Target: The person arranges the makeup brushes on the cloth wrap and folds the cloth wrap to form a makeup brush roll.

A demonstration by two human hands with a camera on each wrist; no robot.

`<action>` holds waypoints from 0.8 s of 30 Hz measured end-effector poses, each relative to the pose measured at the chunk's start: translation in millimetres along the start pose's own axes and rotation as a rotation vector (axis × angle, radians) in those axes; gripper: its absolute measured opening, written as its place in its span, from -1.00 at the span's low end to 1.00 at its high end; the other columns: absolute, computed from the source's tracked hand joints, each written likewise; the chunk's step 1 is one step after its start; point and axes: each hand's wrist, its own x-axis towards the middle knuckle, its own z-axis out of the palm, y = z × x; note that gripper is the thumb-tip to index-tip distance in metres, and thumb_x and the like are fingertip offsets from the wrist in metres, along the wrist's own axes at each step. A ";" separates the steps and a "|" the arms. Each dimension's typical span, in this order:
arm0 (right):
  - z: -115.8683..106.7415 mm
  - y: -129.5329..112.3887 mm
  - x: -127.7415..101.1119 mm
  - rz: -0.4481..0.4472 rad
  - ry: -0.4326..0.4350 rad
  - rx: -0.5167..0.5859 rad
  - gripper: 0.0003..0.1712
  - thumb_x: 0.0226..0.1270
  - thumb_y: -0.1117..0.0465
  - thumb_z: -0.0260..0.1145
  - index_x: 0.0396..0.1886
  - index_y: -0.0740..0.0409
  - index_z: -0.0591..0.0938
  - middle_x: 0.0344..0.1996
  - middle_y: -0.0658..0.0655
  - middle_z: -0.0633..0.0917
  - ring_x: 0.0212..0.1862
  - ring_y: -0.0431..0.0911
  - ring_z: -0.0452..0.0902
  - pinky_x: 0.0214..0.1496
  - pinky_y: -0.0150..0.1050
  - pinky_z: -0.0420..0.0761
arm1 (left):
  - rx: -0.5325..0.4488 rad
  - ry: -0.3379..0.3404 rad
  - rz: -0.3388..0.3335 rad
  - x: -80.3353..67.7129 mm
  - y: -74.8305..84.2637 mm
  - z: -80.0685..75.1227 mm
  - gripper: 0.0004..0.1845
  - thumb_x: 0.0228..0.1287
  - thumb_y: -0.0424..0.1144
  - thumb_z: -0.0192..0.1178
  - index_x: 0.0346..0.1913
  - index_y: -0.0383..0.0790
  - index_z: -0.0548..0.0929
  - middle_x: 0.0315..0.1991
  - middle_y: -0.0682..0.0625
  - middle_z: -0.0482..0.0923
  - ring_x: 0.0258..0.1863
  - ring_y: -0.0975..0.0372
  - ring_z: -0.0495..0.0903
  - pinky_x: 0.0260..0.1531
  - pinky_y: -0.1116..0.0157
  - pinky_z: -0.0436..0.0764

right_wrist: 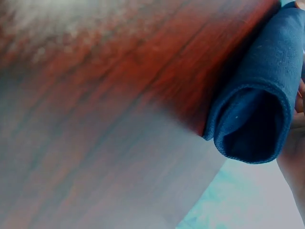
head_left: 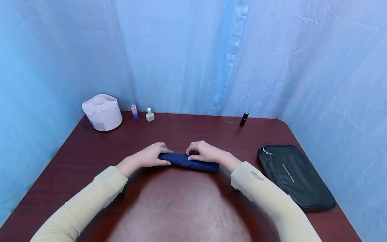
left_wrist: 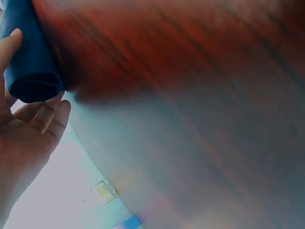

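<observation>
A navy blue rolled cloth (head_left: 181, 160) lies on the table in front of me, slanting slightly down to the right. My left hand (head_left: 151, 155) grips its left end, thumb on the near side and fingers behind. In the left wrist view, the thumb rests along the navy roll (left_wrist: 33, 62). My right hand (head_left: 205, 152) holds the roll near its middle, thumb and fingers around a small dark piece (head_left: 188, 154) on top, too small to make out. The right wrist view shows the roll's hollow end (right_wrist: 252, 124) with layered, stitched edges; most of the right hand is out of that frame.
At the back left stand a white divided organizer (head_left: 104, 114), a pink and blue tube (head_left: 134, 112) and a small white-capped bottle (head_left: 149, 115). A black tube (head_left: 244, 119) stands at the back right. A black zippered case (head_left: 297, 178) lies by the table's right edge.
</observation>
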 end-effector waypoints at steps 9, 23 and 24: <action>5.3 0.0 -1.3 -0.054 0.012 -0.067 -0.85 0.37 0.18 0.21 -0.15 0.11 0.60 -0.22 -0.01 0.60 -0.21 -0.24 0.51 -0.10 -0.38 0.54 | 0.003 -0.003 -0.024 -1.1 2.2 0.1 -0.51 0.17 0.06 0.28 0.12 -0.11 0.63 -0.15 0.02 0.51 -0.16 0.22 0.43 -0.11 0.22 0.50; 13.2 2.4 -2.4 -0.106 0.088 -0.128 -0.84 0.38 0.23 0.18 -0.14 0.18 0.61 -0.20 0.04 0.61 -0.17 -0.20 0.55 -0.04 -0.34 0.55 | 0.006 -0.034 -0.039 -3.6 2.2 0.4 -0.40 0.18 0.11 0.24 0.21 -0.16 0.54 -0.08 -0.04 0.48 -0.11 0.19 0.41 -0.09 0.21 0.48; 13.1 2.6 -2.5 -0.107 0.088 -0.130 -0.84 0.39 0.23 0.17 -0.14 0.18 0.61 -0.20 0.04 0.61 -0.17 -0.20 0.55 -0.04 -0.34 0.55 | 0.007 -0.035 -0.039 -3.5 1.8 0.6 -0.39 0.19 0.12 0.23 0.21 -0.16 0.54 -0.07 -0.04 0.48 -0.10 0.19 0.40 -0.09 0.21 0.48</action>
